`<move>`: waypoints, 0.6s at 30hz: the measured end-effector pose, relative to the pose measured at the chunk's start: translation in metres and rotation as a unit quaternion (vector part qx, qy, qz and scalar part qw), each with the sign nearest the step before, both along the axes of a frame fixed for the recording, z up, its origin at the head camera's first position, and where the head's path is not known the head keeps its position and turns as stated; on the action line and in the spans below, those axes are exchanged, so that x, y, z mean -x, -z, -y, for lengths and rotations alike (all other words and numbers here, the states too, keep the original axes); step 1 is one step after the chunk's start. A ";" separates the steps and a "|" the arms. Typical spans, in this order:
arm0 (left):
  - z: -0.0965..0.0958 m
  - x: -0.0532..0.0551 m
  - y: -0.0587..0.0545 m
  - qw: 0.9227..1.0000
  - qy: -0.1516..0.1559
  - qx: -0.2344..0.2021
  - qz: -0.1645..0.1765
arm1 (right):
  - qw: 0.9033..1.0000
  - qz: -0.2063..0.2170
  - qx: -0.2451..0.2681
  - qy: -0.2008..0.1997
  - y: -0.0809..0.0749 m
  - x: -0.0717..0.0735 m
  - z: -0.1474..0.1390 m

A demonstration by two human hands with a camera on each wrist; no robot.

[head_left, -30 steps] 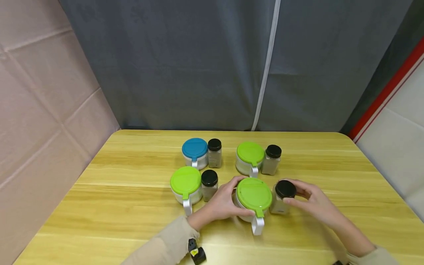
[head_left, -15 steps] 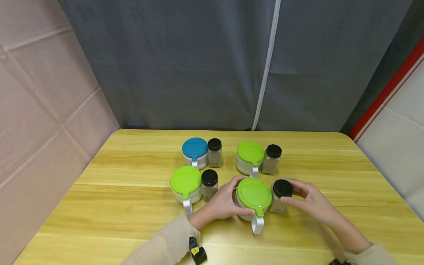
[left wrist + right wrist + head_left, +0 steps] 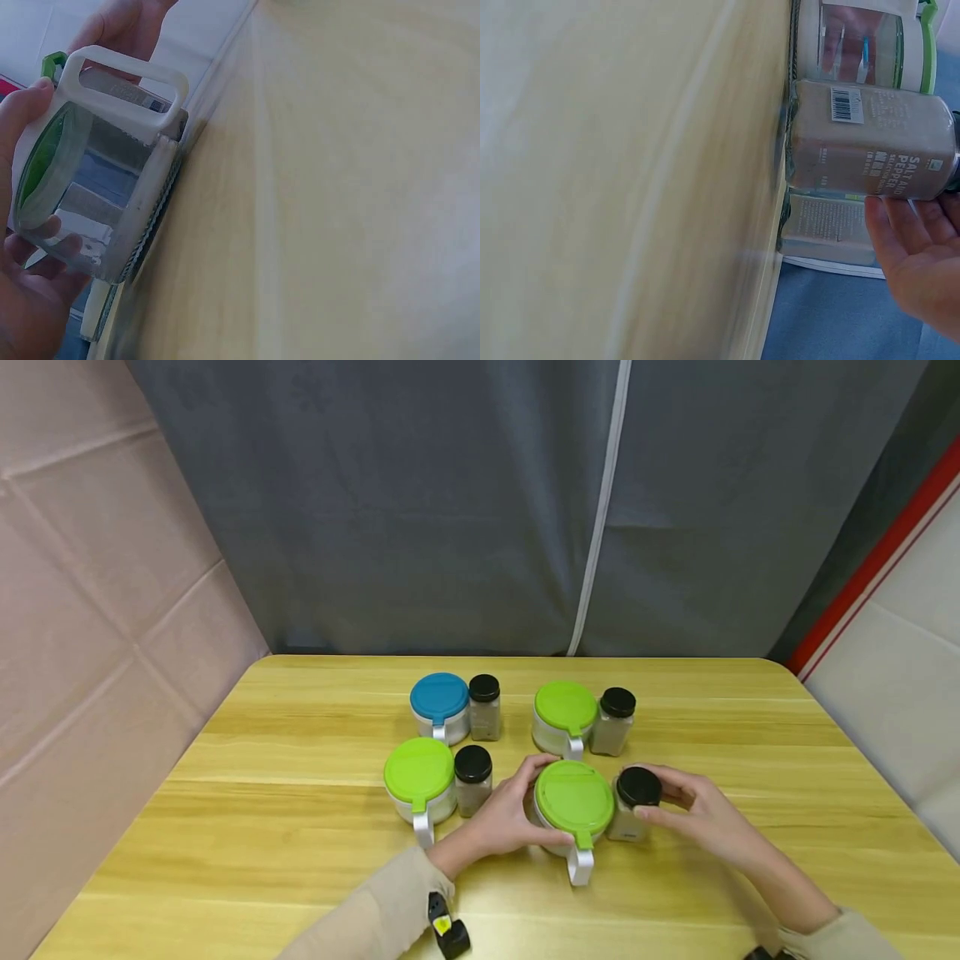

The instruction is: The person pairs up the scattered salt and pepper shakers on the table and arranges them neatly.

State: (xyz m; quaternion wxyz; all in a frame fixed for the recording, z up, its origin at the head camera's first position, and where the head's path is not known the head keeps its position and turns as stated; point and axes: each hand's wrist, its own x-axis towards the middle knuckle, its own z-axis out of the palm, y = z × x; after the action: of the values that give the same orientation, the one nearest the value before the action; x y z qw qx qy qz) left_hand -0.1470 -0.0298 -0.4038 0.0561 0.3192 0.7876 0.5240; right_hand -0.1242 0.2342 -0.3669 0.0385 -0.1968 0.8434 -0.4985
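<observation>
My left hand (image 3: 512,820) grips a clear seasoning pot with a green lid (image 3: 573,797) and a white handle (image 3: 127,86), its thumb and fingers spread round the side. My right hand (image 3: 701,814) holds a square-sided salt and pepper jar (image 3: 874,139) by its upper part, just under the black cap (image 3: 639,786). Both containers stand upright on the table, the jar close against the pot's right side. A pale powder fills the jar, and its printed label shows in the right wrist view. The ends of the right fingers are partly hidden behind the jar in the head view.
Left of my left hand, another green-lidded pot (image 3: 420,775) stands beside a black-capped jar (image 3: 473,778). Behind are a blue-lidded pot (image 3: 439,700) with a jar (image 3: 484,706), and a green-lidded pot (image 3: 564,714) with a jar (image 3: 613,720). A grey curtain (image 3: 420,510) hangs beyond the wooden table (image 3: 247,843).
My right hand has moved the salt and pepper jar slightly left, nearer the green-lidded pot. My left hand keeps its grip on the pot.
</observation>
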 end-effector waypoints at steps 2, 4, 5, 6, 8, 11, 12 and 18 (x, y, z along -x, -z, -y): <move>0.000 0.001 0.001 1.000 0.009 -0.007 0.009 | 1.000 0.003 0.003 -0.001 0.000 0.000 0.000; 0.001 0.002 0.002 1.000 0.018 -0.015 0.018 | 1.000 0.007 0.006 -0.002 0.000 0.000 0.000; 0.001 0.003 0.003 0.999 0.021 -0.017 0.022 | 1.000 0.009 0.007 -0.001 0.000 0.000 0.000; 0.001 0.003 0.003 0.999 0.025 -0.020 0.026 | 1.000 0.010 0.009 -0.002 -0.001 0.000 0.001; 0.001 0.004 0.003 0.999 0.034 -0.023 0.033 | 1.000 0.010 0.010 -0.002 -0.001 -0.001 0.001; 0.001 0.005 0.002 0.998 0.045 -0.026 0.040 | 1.000 0.004 0.010 -0.004 -0.001 -0.002 0.002; 0.001 0.005 0.002 0.998 0.048 -0.026 0.041 | 1.000 0.002 0.011 -0.007 -0.001 -0.002 0.002; 0.002 0.006 0.000 0.996 0.061 -0.028 0.050 | 1.000 0.006 0.022 -0.017 0.000 -0.001 0.000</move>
State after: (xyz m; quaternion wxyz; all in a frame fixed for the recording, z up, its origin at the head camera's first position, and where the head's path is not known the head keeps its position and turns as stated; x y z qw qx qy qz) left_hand -0.1526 -0.0319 -0.4039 0.1189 0.3415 0.7478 0.5568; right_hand -0.1230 0.2344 -0.3673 0.0478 -0.2085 0.8287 -0.5171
